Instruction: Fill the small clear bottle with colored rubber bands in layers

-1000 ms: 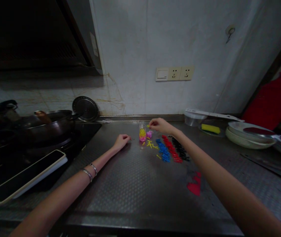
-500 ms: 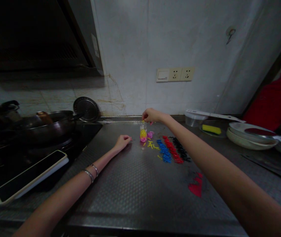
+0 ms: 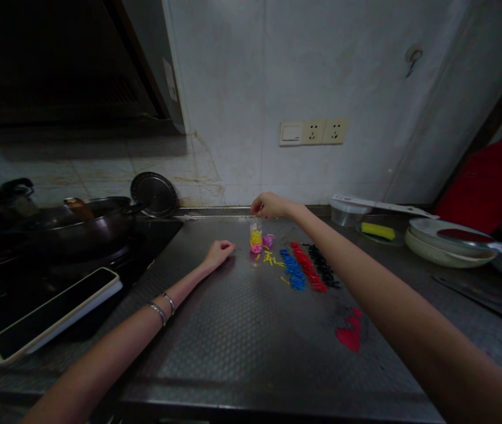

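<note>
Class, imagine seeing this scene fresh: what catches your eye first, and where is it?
Bright rows of blue pieces, red pieces and black pieces lie on the steel worktop. Beside them, the right hand hangs above a small clear jar holding yellow and pink bits.

Home kitchen, wok [image 3: 87, 221] on stove, steel counter [image 3: 242, 330], stacked plates [image 3: 447, 244]

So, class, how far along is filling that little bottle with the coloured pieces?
Done: the bottle holds a pink layer with yellow on top. In hand: the right hand hangs above its mouth, fingers pinched; the left hand rests curled on the counter. Left: a few loose yellow pieces and the blue row, red row and black row.
</note>
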`<state>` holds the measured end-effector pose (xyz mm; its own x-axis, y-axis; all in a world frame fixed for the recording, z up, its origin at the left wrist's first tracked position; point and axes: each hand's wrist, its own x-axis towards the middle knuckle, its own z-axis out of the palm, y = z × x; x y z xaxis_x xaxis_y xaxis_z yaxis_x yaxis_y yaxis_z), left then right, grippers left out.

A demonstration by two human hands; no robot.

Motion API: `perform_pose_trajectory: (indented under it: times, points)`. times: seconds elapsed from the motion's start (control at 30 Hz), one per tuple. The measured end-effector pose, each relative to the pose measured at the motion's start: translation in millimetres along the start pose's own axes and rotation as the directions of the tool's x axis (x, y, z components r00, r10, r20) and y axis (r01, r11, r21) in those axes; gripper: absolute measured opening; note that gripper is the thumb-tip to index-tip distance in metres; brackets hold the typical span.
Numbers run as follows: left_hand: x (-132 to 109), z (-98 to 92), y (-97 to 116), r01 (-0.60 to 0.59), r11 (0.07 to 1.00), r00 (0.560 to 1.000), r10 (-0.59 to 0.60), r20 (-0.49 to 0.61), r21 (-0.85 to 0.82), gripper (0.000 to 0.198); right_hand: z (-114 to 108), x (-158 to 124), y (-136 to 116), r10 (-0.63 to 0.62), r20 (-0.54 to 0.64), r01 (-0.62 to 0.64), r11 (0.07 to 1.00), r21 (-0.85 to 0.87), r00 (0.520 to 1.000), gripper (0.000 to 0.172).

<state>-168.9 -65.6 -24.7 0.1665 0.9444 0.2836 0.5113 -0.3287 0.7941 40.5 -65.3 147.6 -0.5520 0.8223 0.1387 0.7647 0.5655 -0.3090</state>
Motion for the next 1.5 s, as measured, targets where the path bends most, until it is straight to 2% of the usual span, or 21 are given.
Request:
perform_pose_trajectory:
  times: [0.1,0.2,0.37,0.5,0.63,0.93,1.1,1.27,1.37,1.5]
  points:
    - [-4,0.6,3,-0.080,0.996,0.997,0.080,0.018,0.025,0.026,0,-16,2,-0.033,-0.059,0.032,0.999,-0.017,0.998,0.030]
    - [-10,-0.1,11,-0.144,0.982,0.989,0.138,0.062,0.119,0.025,10,-41,9,-0.034,-0.089,0.030,0.999,-0.046,0.995,0.028]
    - [-23,3.9,32,-0.236,0.908,0.968,0.188,0.166,0.346,0.024,50,-87,23,-0.104,0.015,0.105,0.990,-0.098,0.994,0.026]
    - [-30,18.9,47,-0.266,0.862,0.960,0.195,0.202,0.431,0.025,77,-117,22,-0.059,0.052,0.066,0.986,-0.153,0.997,0.025]
    - [-33,34.0,53,-0.252,0.847,0.962,0.170,0.212,0.468,0.024,88,-131,16,0.014,0.065,0.000,0.977,-0.215,0.998,0.027]
    - [-30,46.4,57,-0.240,0.820,0.967,0.157,0.199,0.520,0.024,100,-130,8,0.054,0.113,-0.023,0.965,-0.260,0.992,0.036]
    - [-27,47.8,60,-0.209,0.816,0.972,0.111,0.209,0.539,0.022,99,-124,18,0.058,0.065,-0.049,0.991,-0.124,0.996,0.037]
    - [-27,56.9,65,-0.207,0.841,0.972,0.119,0.202,0.499,0.021,95,-99,39,0.083,-0.124,-0.082,0.997,0.010,0.989,0.033]
    - [-28,62.9,68,-0.232,0.863,0.965,0.144,0.221,0.449,0.020,96,-80,50,0.098,-0.118,-0.095,0.995,0.024,0.988,0.027]
    - [-27,63.0,70,-0.259,0.879,0.955,0.172,0.240,0.400,0.022,96,-64,58,0.126,-0.064,-0.130,0.990,-0.047,0.990,0.022]
